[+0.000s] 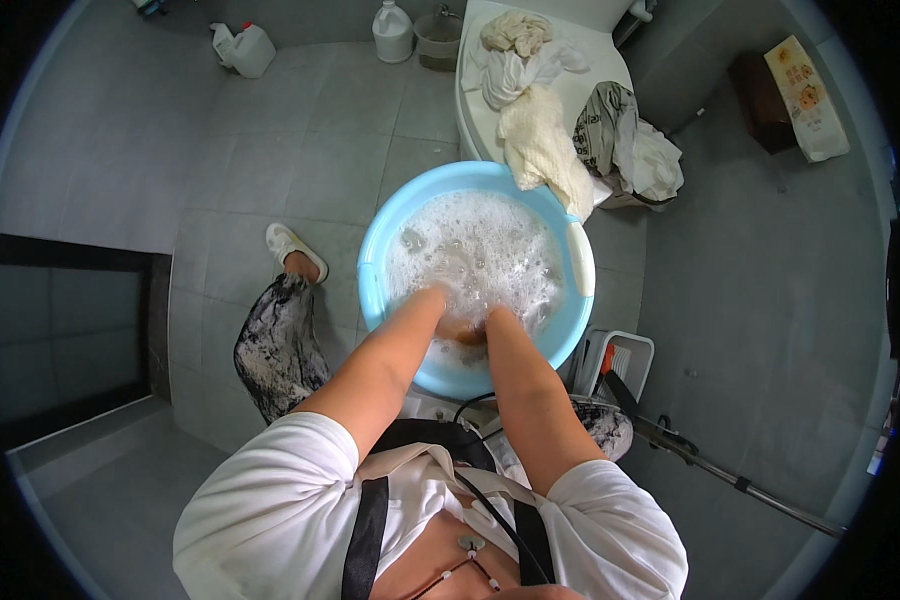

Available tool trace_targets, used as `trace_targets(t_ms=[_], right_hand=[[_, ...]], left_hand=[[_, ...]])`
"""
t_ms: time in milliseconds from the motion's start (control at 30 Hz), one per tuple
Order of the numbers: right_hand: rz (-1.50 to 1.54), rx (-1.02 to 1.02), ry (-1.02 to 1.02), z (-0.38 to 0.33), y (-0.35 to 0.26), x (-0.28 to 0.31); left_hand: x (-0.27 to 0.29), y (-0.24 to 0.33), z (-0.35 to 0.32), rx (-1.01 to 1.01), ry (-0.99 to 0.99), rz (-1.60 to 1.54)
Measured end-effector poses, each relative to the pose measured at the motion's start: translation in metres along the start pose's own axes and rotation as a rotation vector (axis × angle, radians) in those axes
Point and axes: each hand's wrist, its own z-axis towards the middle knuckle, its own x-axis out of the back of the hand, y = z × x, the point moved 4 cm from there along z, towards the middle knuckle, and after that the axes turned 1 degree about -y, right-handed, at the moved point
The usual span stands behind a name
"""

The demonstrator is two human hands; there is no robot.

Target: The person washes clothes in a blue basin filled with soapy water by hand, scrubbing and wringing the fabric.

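A light blue round basin (372, 290) full of white, bubbly foam (480, 235) stands in front of me. Both forearms reach down into it: my left forearm (395, 345) enters the suds left of the middle, my right forearm (520, 365) close beside it. Below the wrists the foam and water hide both hands, so their fingers and anything they hold cannot be seen. A brownish patch (462, 332) shows between the arms at the water's surface; what it is I cannot make out. A cream knitted cloth (542, 145) hangs from the toilet lid onto the basin's far rim.
Beyond the basin, the white toilet (480, 120) bears crumpled pale cloths (515, 70). Grey and white bags (620, 140) sit at its right. White jugs (394, 35) stand by the far wall. A mop-like pole (740, 485) and a white plastic frame (645, 352) are at the right.
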Motion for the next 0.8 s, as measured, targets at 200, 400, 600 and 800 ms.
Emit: trace_targets(t_ms=[200,400,600,800], right_hand=[[-0.058,0.005,-0.077,0.027,0.038,-0.031],[0.015,0.050,-0.018,0.052,0.032,0.044],[0.068,0.085,0.079,-0.071,-0.023,0.161],[0.986,0.301,0.180,-0.080,-0.005,0.163]], left_hand=[[-0.021,-0.024,0.045,-0.036,0.123,-0.090],[0.036,-0.018,0.035,-0.173,0.150,0.004],[0.060,-0.016,-0.028,-0.467,0.511,0.157],[0.064,-0.021,-0.062,-0.715,0.068,-1.060]])
